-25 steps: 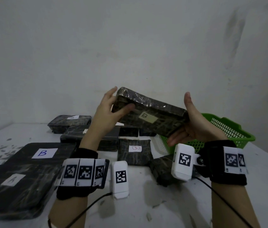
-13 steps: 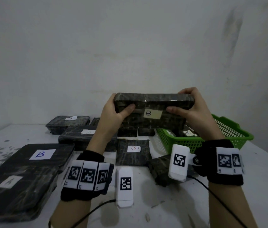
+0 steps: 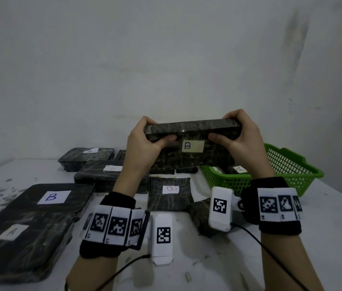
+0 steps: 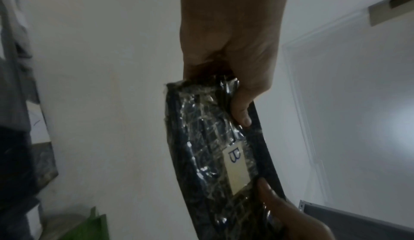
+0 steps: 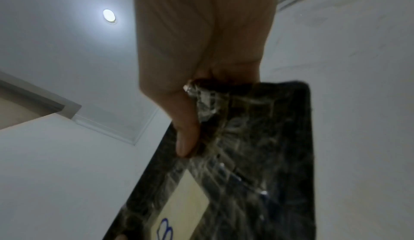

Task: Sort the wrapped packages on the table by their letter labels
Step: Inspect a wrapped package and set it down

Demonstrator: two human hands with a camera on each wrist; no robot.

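while both hands are up off the table, i have the held package (image 3: 193, 148) raised in front of me, its long axis running side to side and its labelled face tipped toward the head camera, so the b label (image 3: 192, 145) reads plainly. my left hand (image 3: 142, 143) grips the left end, thumb on the front face and fingers wrapped over the top edge; my right hand (image 3: 241, 139) grips the right end the same way. the left wrist view shows that thumb pressed on the shiny wrap (image 4: 215, 137) just short of the label, and the right wrist view shows the other thumb doing likewise.

the relation that matters next: the other b-marked packages lie down and to my left, the large b package (image 3: 54, 196) at the near left and a smaller b package (image 3: 170, 192) almost straight below the held one. the green basket (image 3: 292, 175), with an a label (image 3: 239, 169) showing inside, sits to my right, just behind my right wrist. so i judge this one belongs leftward, and my left hand is the nearer to that side; the package would need to be laid flat as it comes down, label up.
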